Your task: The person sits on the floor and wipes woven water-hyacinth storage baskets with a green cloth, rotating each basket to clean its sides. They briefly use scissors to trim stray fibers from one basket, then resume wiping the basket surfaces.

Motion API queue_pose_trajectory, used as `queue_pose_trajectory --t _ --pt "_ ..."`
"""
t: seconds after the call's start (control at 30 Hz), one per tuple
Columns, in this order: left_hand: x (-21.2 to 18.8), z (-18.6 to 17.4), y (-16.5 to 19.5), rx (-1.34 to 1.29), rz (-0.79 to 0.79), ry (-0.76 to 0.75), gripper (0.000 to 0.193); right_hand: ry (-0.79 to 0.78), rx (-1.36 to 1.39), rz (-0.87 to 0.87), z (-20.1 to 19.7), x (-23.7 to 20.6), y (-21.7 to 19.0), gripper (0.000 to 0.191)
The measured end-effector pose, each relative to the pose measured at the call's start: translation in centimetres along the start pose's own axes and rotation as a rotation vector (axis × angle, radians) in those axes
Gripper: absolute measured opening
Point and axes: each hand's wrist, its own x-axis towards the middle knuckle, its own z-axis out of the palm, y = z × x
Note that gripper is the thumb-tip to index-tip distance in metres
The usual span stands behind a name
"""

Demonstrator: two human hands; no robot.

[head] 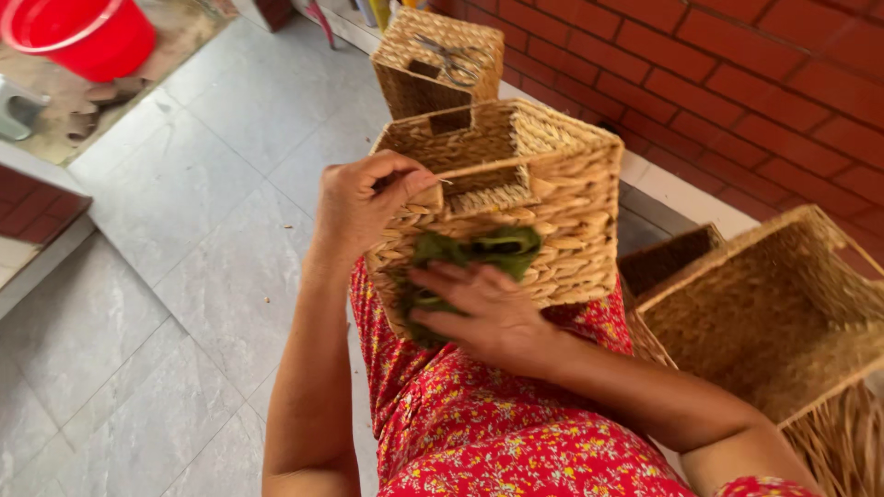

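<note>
From the head camera, the person sits with a woven basket (543, 198) resting on the lap, over a red flowered garment (479, 423), its open top turned away toward the brick wall (764, 83). The left hand (359, 207) is closed at the basket's near upper edge, thumb and fingers pinched on a thin strand that runs across the handle slot. The right hand (488, 313) lies against the basket's near side, fingers spread and pressing a dark green cloth (479, 253) onto the weave — the cloth is bunched, part of it showing above the fingers and part below them, so the hand presses rather than wraps it. Behind the held basket stands a second, smaller woven basket (437, 60) on the grey tiled floor (184, 276), with a pair of scissors (453, 57) lying on top of it. To the right, just beside the person's forearm, a larger open basket (783, 322) is tipped so its inside shows, and a darker one sits behind it. A red bucket (83, 32) stands well apart at the upper left.
</note>
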Motion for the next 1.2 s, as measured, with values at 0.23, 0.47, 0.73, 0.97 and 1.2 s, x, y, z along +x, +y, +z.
queue_pose_trajectory --t 0.23,0.47,0.73,0.97,1.2 --pt "0.0 0.5 0.2 -0.057 0.023 -0.005 0.009 0.222 -0.205 0.365 -5.3 -9.2 5.4 0.062" --pt "-0.1 -0.1 0.2 0.002 0.004 0.011 0.009 0.318 -0.16 0.302 -0.8 -6.8 3.7 0.056" --pt "-0.3 0.1 0.6 0.017 -0.002 0.015 0.009 0.126 0.081 -0.069 2.1 1.9 -2.2 0.024" --pt "-0.3 0.3 0.4 0.02 -0.008 -0.009 0.011 0.092 -0.077 0.007 -1.0 -3.4 1.9 0.051" --pt "0.2 0.1 1.7 0.015 0.003 -0.027 0.015 0.447 0.032 0.395 -3.8 -10.6 6.4 0.061"
